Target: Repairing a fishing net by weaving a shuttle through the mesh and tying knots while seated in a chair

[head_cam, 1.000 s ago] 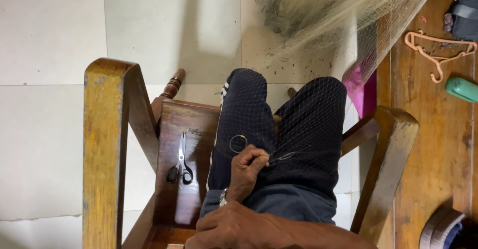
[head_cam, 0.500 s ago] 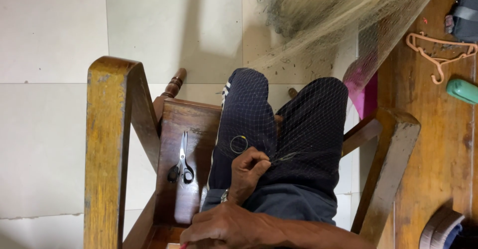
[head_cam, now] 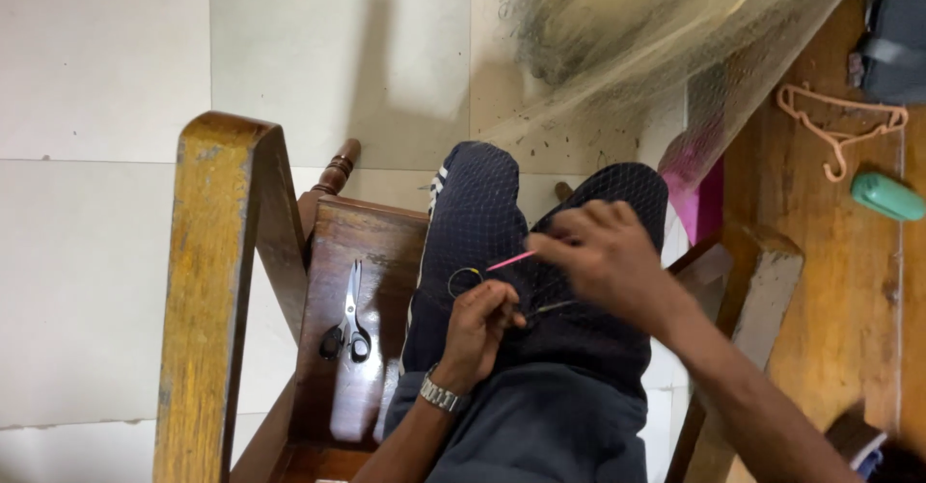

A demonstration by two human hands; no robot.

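Raised from the lap, right hand (head_cam: 603, 256) now pinches a pink needle (head_cam: 511, 261) over netting (head_cam: 579, 348); left hand (head_cam: 479, 324) grips the mesh taut. Scissors (head_cam: 349, 324) lie alongside.

The right hand (head_cam: 603, 261) is motion-blurred in the middle of the frame, so its fingertips cannot be told apart, and it covers the far end of the pink needle (head_cam: 511, 260). The left hand (head_cam: 479, 329) curls over whatever it pinches; its fingertips hide the near end of a thin dark strand by the small metal ring (head_cam: 465, 281). The fishing net (head_cam: 666, 29) runs off the top edge, its full spread unseen. A dark bag (head_cam: 897, 34) at upper right is cut by the frame's corner. At lower right a dark object (head_cam: 858, 440) is mostly cropped and too blurred to name. The wooden chair (head_cam: 207, 290) runs off the bottom edge.
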